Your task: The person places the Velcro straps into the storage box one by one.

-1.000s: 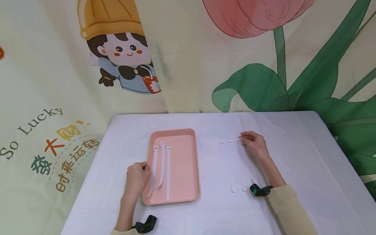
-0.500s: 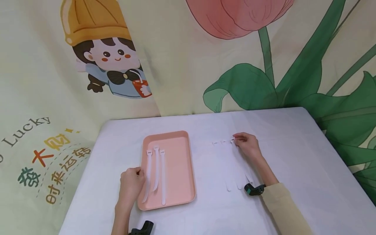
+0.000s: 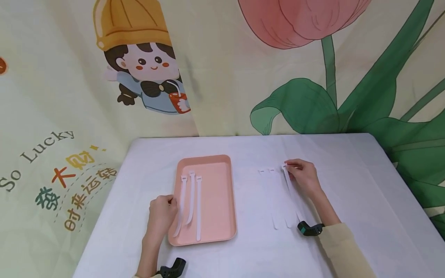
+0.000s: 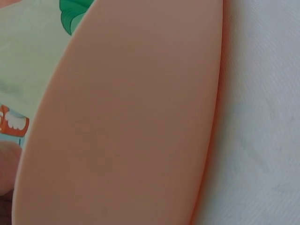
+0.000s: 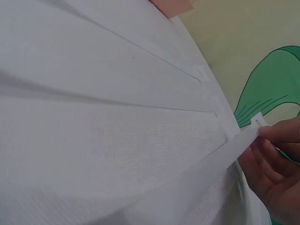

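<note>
Head view. The pink tray [image 3: 219,200] holds three white straps [image 3: 199,208], slotted heads toward its far end; the right one runs straight, the other two bend leftward at their near ends. We see the left hand [image 3: 160,214] with fingers curled in at the tray's left rim — whether they pinch that rim, we cannot tell. The right hand [image 3: 303,174] is closed to a fine pinch on the head of a held strap [image 3: 287,180], right of the tray and well apart from it; the band trails below the fingers toward the black wrist camera [image 3: 310,229]. Two loose straps [image 3: 272,171] lie on the white tablecloth [image 3: 243,255] between the tray and the held one. Writing on the backdrop [image 3: 222,77]: we read "So Lucky", then 發大财 and 时来运转 beneath.

Left wrist view. The tray's outer wall fills most of it, with only a fingertip at the left edge, next to the rim.

Right wrist view. We note thumb and finger together on the strap just below its slotted head — the head pokes out past the fingertips, and the band slants down leftward. The loose straps show as faint lines on the cloth.
</note>
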`<state>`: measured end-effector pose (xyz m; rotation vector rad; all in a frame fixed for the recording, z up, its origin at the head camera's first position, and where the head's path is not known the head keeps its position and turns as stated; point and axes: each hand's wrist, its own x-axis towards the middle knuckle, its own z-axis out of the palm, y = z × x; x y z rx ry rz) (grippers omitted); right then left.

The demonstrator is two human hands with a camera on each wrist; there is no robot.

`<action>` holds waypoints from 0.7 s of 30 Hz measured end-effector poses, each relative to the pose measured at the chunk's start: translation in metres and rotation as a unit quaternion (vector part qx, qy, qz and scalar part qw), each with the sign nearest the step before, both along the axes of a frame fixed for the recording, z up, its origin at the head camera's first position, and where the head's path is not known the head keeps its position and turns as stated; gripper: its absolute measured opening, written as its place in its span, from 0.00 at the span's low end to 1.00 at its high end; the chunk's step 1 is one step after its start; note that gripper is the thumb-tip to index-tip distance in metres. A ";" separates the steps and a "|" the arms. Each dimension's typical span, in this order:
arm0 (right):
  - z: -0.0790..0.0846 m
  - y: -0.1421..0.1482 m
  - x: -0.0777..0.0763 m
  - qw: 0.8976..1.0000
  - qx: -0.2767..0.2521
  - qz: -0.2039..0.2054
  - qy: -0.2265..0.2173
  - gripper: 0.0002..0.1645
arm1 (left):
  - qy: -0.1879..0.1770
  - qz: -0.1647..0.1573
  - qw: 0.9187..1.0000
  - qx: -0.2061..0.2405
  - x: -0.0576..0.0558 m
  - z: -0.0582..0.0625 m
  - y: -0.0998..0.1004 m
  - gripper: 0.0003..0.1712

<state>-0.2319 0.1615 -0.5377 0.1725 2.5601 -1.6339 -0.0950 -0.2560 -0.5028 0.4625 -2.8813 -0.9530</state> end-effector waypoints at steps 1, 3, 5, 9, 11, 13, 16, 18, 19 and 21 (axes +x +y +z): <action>0.002 0.001 0.001 1.000 -0.004 -0.001 -0.002 0.16 | 0.002 -0.001 1.000 0.000 0.000 -0.001 0.000 0.22; 0.005 0.001 0.002 1.000 -0.011 -0.002 -0.002 0.16 | 0.004 -0.001 1.000 0.000 0.001 0.000 0.000 0.19; 0.007 0.002 0.003 1.000 -0.014 -0.003 -0.003 0.16 | 0.005 -0.001 1.000 -0.001 0.001 0.000 0.000 0.16; 0.013 0.003 0.005 1.000 -0.021 -0.003 -0.003 0.17 | 0.002 0.000 1.000 -0.001 0.001 0.001 -0.001 0.15; 0.016 0.003 0.007 1.000 -0.025 0.001 -0.001 0.17 | 0.003 -0.001 1.000 -0.002 0.001 0.001 -0.001 0.15; 0.020 0.004 0.008 1.000 -0.027 0.004 0.005 0.17 | 0.004 -0.001 1.000 -0.003 0.001 0.001 -0.001 0.15; 0.024 0.006 0.010 1.000 -0.025 0.008 0.015 0.18 | 0.009 -0.007 1.000 -0.005 0.000 0.001 -0.001 0.16; 0.027 0.007 0.012 0.999 -0.026 0.006 0.018 0.18 | 0.011 -0.010 1.000 -0.006 0.000 0.001 0.000 0.18; 0.029 0.008 0.013 0.999 -0.028 0.005 0.018 0.18 | 0.012 -0.010 1.000 -0.007 -0.001 0.001 0.001 0.19; 0.031 0.008 0.015 0.999 -0.032 0.003 0.019 0.19 | 0.011 -0.011 1.000 -0.007 -0.001 0.001 0.001 0.19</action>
